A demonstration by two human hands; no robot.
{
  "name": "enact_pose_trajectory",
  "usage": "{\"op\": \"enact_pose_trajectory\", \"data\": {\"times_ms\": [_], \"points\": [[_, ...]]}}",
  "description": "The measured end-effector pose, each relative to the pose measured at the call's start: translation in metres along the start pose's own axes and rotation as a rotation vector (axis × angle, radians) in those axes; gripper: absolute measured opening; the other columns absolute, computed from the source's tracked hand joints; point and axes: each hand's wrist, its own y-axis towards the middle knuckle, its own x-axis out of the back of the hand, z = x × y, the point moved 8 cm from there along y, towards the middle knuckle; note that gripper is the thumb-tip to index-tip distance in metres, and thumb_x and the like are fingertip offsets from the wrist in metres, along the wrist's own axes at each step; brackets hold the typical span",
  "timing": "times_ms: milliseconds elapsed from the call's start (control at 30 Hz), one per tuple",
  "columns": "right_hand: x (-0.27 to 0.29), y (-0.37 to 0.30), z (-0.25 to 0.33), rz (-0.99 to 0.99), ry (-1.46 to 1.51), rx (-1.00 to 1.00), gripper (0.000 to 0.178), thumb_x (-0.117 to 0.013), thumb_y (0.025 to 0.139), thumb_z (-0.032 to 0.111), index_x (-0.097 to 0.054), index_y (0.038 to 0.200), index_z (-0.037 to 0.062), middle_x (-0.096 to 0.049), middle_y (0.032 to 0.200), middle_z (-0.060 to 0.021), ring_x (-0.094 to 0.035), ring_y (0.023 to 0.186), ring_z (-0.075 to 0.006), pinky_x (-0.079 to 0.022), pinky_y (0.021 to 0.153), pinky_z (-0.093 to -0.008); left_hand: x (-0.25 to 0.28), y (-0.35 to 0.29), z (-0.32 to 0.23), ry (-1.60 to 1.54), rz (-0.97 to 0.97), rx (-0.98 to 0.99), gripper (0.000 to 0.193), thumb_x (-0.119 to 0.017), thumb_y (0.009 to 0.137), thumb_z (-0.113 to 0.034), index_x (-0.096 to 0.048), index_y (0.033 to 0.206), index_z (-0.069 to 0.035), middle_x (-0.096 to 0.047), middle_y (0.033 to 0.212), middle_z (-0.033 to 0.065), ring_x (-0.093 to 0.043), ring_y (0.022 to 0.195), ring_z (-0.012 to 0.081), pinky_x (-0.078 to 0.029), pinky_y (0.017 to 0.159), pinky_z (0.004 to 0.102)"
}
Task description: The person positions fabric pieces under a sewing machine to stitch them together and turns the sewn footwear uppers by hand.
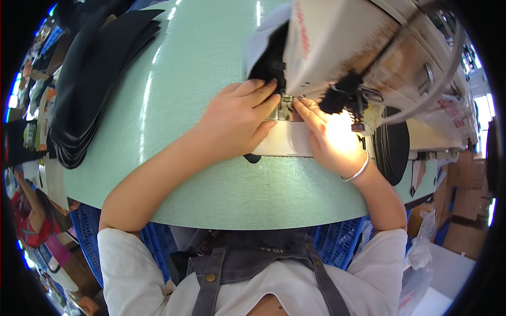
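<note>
A sewing machine [337, 42] with a worn cream body stands at the right of the pale green table. At its metal presser foot [286, 102], a black flat piece [272, 59] reaches back under the machine head. My left hand [226, 121] lies over the near part of this piece, fingers stretched toward the foot and thumb apart. On the foot's other side, my right hand [332, 138] rests with extended fingertips close to it; lamp glare washes out part of this hand. A rounded black tip [253, 158] shows below my left hand.
A stack of black curved pieces [100, 73] lies on the table [195, 195] at the left, another black stack [392, 150] right of the machine. Blue plastic crates [337, 242] stand below the near edge. Cardboard boxes [469, 200] fill the right side; another person [34, 210] is far left.
</note>
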Motion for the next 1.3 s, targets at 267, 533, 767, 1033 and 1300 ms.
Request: {"op": "enact_pose_trajectory", "data": {"times_ms": [267, 533, 767, 1033, 1300], "points": [[0.021, 0.007, 0.011, -0.172, -0.003, 0.045, 0.059, -0.052, 0.075, -0.006, -0.05, 0.134, -0.0053, -0.063, 0.115, -0.0231, -0.063, 0.101, -0.038, -0.05, 0.09, -0.0421, -0.012, -0.009, -0.003, 0.091, -0.097, 0.013, 0.049, -0.066, 0.082, -0.025, -0.061, 0.122, 0.003, -0.056, 0.134, 0.0178, -0.049, 0.126, 0.0299, -0.045, 0.099, 0.0413], [0.009, 0.005, 0.001, -0.127, -0.001, -0.068, 0.061, -0.051, 0.076, -0.005, -0.049, 0.137, -0.0043, -0.059, 0.119, -0.0245, -0.057, 0.109, -0.0397, -0.043, 0.099, -0.0436, -0.012, -0.012, -0.008, 0.188, -0.19, 0.0, 0.042, -0.066, 0.081, -0.024, -0.067, 0.113, 0.003, -0.062, 0.127, 0.0155, -0.05, 0.125, 0.0276, -0.043, 0.098, 0.0403], [0.035, -0.003, 0.025, -0.395, -0.259, 0.156, 0.04, -0.056, 0.071, -0.004, -0.066, 0.11, 0.0012, -0.067, 0.111, -0.0151, -0.064, 0.102, -0.0348, -0.049, 0.089, -0.0411, 0.049, -0.012, 0.0, 0.16, -0.353, -0.11, 0.011, -0.063, 0.071, -0.012, -0.067, 0.073, -0.002, -0.067, 0.09, 0.0098, -0.061, 0.095, 0.0281, -0.048, 0.09, 0.0389], [0.073, -0.067, -0.131, -0.099, -0.317, -0.809, 0.035, -0.064, 0.085, 0.017, -0.06, 0.11, -0.0078, -0.061, 0.115, -0.0275, -0.055, 0.111, -0.0445, -0.045, 0.097, -0.0482, 0.218, -0.099, 0.208, 0.795, 0.048, 0.922, 0.084, -0.071, 0.075, -0.065, -0.054, 0.136, -0.011, -0.055, 0.132, 0.0192, -0.054, 0.123, 0.0381, -0.047, 0.098, 0.049], [0.067, -0.086, -0.202, -0.158, -0.303, -0.74, 0.04, -0.056, 0.096, 0.027, -0.06, 0.123, -0.0027, -0.062, 0.124, -0.0251, -0.057, 0.115, -0.0435, -0.044, 0.099, -0.0465, 0.146, -0.087, 0.203, 0.771, 0.471, 0.764, 0.094, -0.075, 0.07, -0.065, -0.045, 0.14, -0.01, -0.047, 0.136, 0.0186, -0.052, 0.119, 0.0362, -0.05, 0.091, 0.0516]]}}
